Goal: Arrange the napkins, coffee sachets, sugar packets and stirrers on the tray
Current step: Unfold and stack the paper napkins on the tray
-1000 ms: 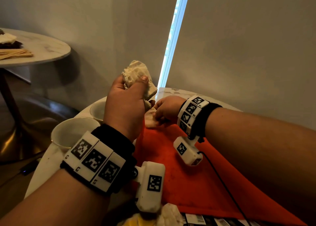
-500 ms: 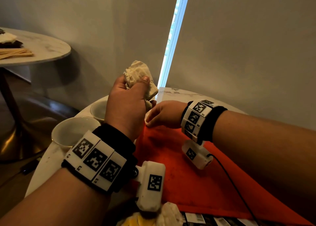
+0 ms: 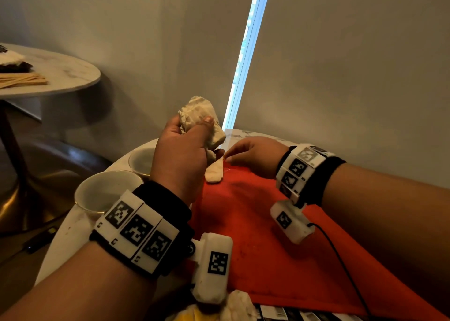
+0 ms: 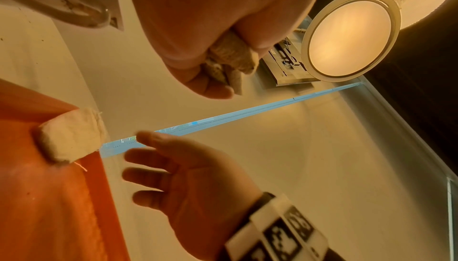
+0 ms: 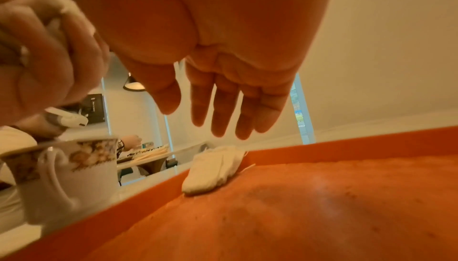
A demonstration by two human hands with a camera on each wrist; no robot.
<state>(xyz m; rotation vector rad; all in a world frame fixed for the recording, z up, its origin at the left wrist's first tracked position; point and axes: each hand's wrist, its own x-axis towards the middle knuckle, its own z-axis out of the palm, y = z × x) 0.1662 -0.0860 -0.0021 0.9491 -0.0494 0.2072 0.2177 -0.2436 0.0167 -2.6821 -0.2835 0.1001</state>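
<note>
Off-white folded napkin (image 3: 214, 173), flat in orange tray (image 3: 280, 247) corner

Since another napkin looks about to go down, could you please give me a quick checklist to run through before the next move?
1. Left hand grips the bundle of napkins: ok.
2. Right hand open, holding nothing: ok.
3. Folded napkin lies inside the orange tray, in its far corner: ok.
4. Bare tray floor beside that napkin for the next one: ok.
5. Cups stand off the tray, left of it: ok.
6. Number of napkins in the bundle: cannot tell.
</note>
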